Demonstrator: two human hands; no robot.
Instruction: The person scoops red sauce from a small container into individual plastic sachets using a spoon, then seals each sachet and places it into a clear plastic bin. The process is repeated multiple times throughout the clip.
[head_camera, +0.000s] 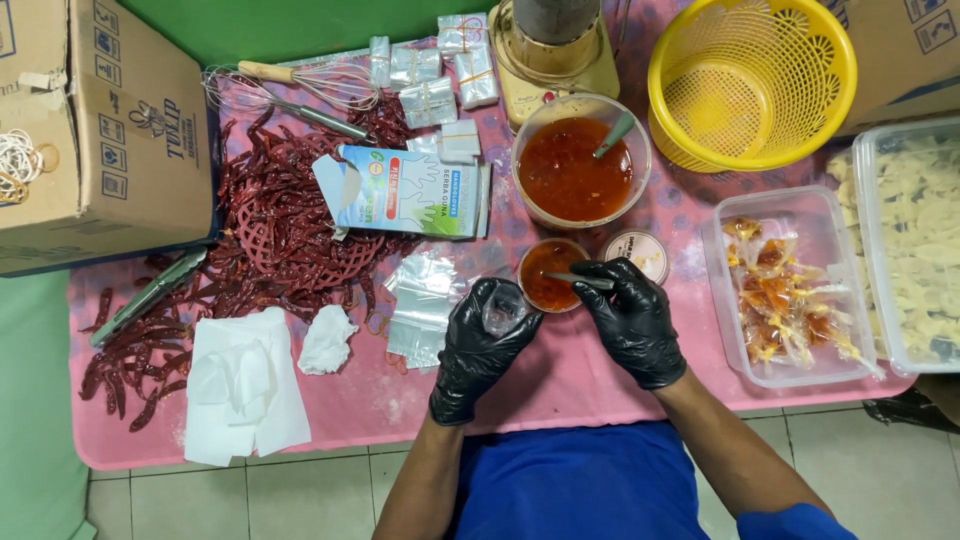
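head view: looked straight down on a pink surface, both hands in black gloves.
left hand: fingers curled and pinched around a small clear plastic bag, held mouth-up just left of the small cup.
right hand: fingers pressed together on a spoon; grip sat at the handle's right end.
spoon axis: ran left-right, nearly level, bowl end over the small sauce cup.
key relation: bag lay just left and slightly near of the spoon bowl, close but not seen touching; right hand was the nearer one to the cup, left hand the nearer one to the bag.
small sauce cup: held red-orange sauce, stood between the two hands, on their far side.
big bowl of sauce: farther back, just behind the cup, a second spoon resting in it.
flat empty bags: stacked left of the left hand.
filled sachets: in a clear tub right of the right hand.
dried red chillies: spread far left, well apart from both hands.
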